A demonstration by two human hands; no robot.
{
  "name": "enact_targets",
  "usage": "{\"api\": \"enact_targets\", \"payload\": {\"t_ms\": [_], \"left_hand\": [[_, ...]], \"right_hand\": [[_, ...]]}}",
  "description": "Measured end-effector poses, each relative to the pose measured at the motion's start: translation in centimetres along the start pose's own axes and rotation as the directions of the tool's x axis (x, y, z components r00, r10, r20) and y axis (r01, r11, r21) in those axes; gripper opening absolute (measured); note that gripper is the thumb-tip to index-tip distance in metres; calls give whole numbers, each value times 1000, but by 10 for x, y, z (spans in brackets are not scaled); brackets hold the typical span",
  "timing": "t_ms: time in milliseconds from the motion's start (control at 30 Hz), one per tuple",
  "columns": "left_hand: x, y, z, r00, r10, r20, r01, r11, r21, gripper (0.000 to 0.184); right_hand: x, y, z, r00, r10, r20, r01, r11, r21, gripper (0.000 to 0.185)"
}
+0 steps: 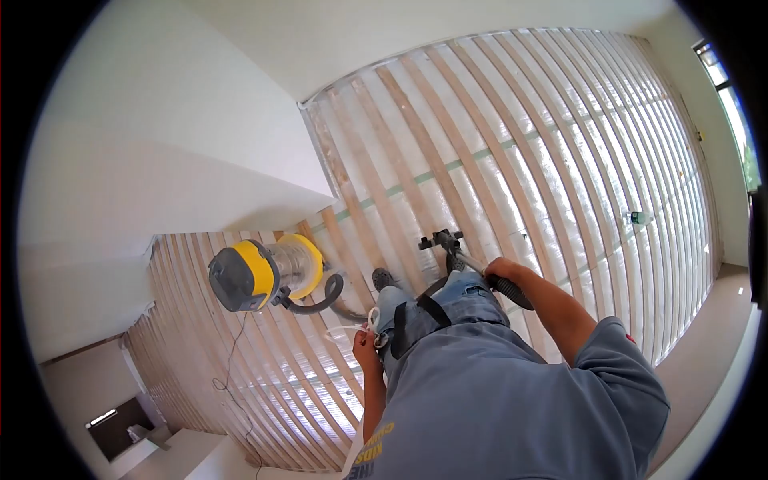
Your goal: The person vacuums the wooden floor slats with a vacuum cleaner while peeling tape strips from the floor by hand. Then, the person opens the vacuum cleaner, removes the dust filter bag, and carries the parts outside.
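On battens, vacuum canister, cord.

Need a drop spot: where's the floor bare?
Bare battened floor: from the nozzle to the far wall; also from the right hand across to the green bottle. Looks uneven, though. Crowded: around the shoes and left hand, where the hose curves in from the vacuum.

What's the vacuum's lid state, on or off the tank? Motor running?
Lid on: it sits squarely over the end of the steel tank. Motor: cannot tell, no indicator readable.
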State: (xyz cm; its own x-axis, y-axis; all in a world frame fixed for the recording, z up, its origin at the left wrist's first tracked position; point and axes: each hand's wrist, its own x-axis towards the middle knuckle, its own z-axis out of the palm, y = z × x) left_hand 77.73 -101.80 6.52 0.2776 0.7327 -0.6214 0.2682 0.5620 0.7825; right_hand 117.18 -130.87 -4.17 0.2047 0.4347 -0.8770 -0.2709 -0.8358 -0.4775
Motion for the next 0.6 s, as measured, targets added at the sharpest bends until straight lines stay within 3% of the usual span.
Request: {"api": "enact_targets", "payload": {"t_ms": [33, 67, 100, 167, 233, 300, 367, 433, 467, 500, 567, 600], "left_hand": [[-1, -4, 1, 999, 44, 14, -46, 992, 118, 27], [-6, -1, 9, 995, 100, -12, -95, 971, 221, 27], [-11, 3, 14, 997, 77, -24, -70, 973, 219, 25], [-17, 19, 24, 997, 77, -19, -68, 951, 301, 21], [-19, 37, 34, 1000, 12, -17, -8, 972, 236, 17], [-6, 45, 38, 999, -51, -6, 51, 983, 174, 15], [22, 54, 40, 993, -24, 115, -22, 924, 381, 14], [60, 63, 47, 992, 22, 125, -79, 878, 472, 21], [89, 73, 52, 989, 2, 146, -72, 875, 478, 22], [117, 83, 54, 987, -25, 159, -56, 872, 486, 23], [182, 113, 75, 976, 48, 213, -167, 794, 584, 27], [216, 127, 86, 973, 6, 231, -147, 789, 596, 29]], "right_hand": [[24, -4, -4, 1000, -15, 6, 15, 1000, 14, 37], [55, -5, -7, 979, -205, 16, 203, 953, -223, 32], [79, 0, -10, 924, -375, 69, 366, 821, -438, 27], [43, -80, -9, 964, -264, -30, 254, 949, -186, 24], [44, -126, -6, 979, -185, 90, 138, 915, 380, 22], [43, -175, -1, 981, -143, 127, 71, 889, 453, 24], [61, -211, 15, 983, -107, 152, 7, 839, 545, 26], [108, -224, 38, 971, -240, -1, 218, 881, 420, 29], [154, -212, 55, 943, -319, -91, 332, 912, 242, 34], [161, -232, 60, 970, -222, -97, 231, 969, 91, 60], [209, -236, 83, 945, -269, -184, 277, 961, 16, 76], [230, -243, 90, 955, -237, -181, 248, 968, 40, 80]]}}
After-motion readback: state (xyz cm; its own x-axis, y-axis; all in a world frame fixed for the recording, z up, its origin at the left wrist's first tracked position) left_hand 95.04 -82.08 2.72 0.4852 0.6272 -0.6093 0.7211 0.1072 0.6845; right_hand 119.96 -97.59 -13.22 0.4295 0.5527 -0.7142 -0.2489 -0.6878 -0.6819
